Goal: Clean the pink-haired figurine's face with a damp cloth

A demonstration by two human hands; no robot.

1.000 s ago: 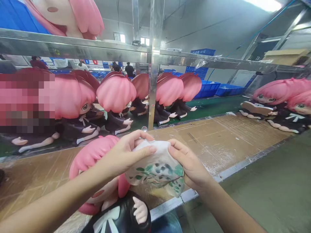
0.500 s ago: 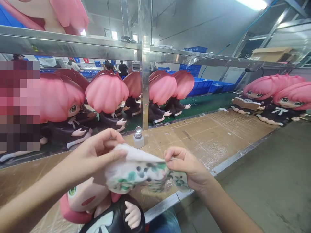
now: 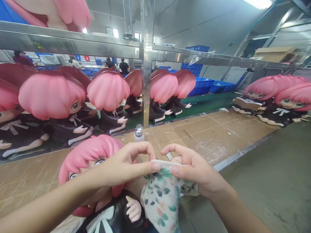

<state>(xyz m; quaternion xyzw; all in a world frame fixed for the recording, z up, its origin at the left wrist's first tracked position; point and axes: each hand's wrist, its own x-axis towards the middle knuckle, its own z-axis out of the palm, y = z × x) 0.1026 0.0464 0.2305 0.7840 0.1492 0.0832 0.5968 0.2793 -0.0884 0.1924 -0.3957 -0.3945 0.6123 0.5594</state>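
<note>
Both hands pinch a cloth (image 3: 161, 200), white with green, dark and orange leaf-like spots, along its folded upper edge. My left hand (image 3: 136, 161) has thumb and curled fingers closed on one end of that edge. A short way to the right, my right hand (image 3: 189, 165) grips it with the thumb on top and the index finger raised. Below the cloth hangs loose. Behind my left forearm lies a pink-haired figure (image 3: 89, 153) in a black dress with a white bow, its face partly hidden.
A small bottle with a raised metal lid (image 3: 139, 131) stands by the post (image 3: 146, 81). Several similar figures (image 3: 108, 90) line the green belt (image 3: 211, 103) behind. Two more figures (image 3: 286, 100) sit at the right end of the cardboard-covered bench (image 3: 194, 139). Blue bins (image 3: 200, 86) stand farther back.
My hands have come closer together, the left moving right. The cloth went from stretched sideways to hanging down, and more of the nearby figure's pink hair and eyes now shows.
</note>
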